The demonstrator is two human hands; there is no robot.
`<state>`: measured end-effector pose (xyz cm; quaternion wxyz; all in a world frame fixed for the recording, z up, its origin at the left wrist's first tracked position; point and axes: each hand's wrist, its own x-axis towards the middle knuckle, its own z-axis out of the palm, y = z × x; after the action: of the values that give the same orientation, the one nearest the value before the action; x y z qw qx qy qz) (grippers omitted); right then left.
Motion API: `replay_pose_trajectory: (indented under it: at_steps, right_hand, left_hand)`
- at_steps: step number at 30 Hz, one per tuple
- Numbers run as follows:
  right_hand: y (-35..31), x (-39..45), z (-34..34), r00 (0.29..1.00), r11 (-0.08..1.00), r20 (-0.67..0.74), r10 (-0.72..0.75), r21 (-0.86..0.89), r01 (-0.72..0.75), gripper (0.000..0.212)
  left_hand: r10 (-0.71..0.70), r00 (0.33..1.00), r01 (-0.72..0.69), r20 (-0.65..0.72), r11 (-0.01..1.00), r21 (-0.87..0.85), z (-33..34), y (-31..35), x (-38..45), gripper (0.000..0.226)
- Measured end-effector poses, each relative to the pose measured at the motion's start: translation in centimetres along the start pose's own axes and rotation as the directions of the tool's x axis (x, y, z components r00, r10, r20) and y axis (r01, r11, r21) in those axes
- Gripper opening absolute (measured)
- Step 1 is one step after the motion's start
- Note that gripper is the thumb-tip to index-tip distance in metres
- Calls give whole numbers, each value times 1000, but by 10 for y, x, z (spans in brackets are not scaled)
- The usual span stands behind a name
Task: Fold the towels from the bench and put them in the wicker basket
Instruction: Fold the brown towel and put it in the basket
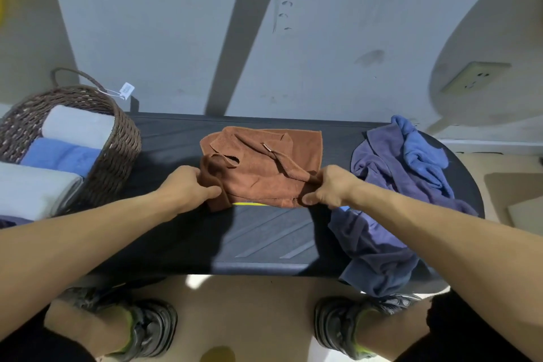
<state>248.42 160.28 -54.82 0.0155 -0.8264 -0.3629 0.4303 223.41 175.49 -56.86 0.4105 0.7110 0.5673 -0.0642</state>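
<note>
From the head view, I have the brown towel (264, 167) lying rumpled in the middle of the dark bench (264, 244), its far edge fairly flat and its top layer creased, with a loop or strip of cloth running across it. My left hand (188, 185) pinches the near left corner, fingers and thumb curled round a bunched fold; my right hand (326, 185) pinches the near right corner in the same way. Both grips are closed on cloth, neither is loose. The towel looks soft, light and limp, so I judge it will sag and wrinkle wherever it is not held, and it should not slip from a pinch. The two near corners seem the right places to hold: from there I could draw the near edge taut and lay it over the far edge. A sliver of something yellow shows under the near edge; I cannot tell what it is. To my left the basket (117, 150) stands on the bench end, already holding rolled towels, grey and blue. To my right a heap of blue towels (393, 173) lies crumpled, partly hanging off the bench, so I judge the job well short of done.
</note>
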Motion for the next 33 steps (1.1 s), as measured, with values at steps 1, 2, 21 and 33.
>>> replay_pose_trajectory:
  at_steps: [1,2,21,33]
  right_hand:
    - [2,2,5,1000,1000,-25,-7,-22,6,36]
    - [4,3,8,998,999,-54,-11,-38,9,36]
    - [-23,-32,-39,957,573,-200,-210,768,286,19]
    - [18,-56,-20,988,836,91,-124,546,55,39]
  left_hand:
    - [11,1000,-11,-10,999,-32,-1,1,0,15]
    - [20,1000,-21,-8,997,-76,-2,2,0,17]
    - [148,989,-115,9,805,-582,-29,24,-24,22]
    - [153,987,-153,-54,988,-5,-24,-20,-24,27]
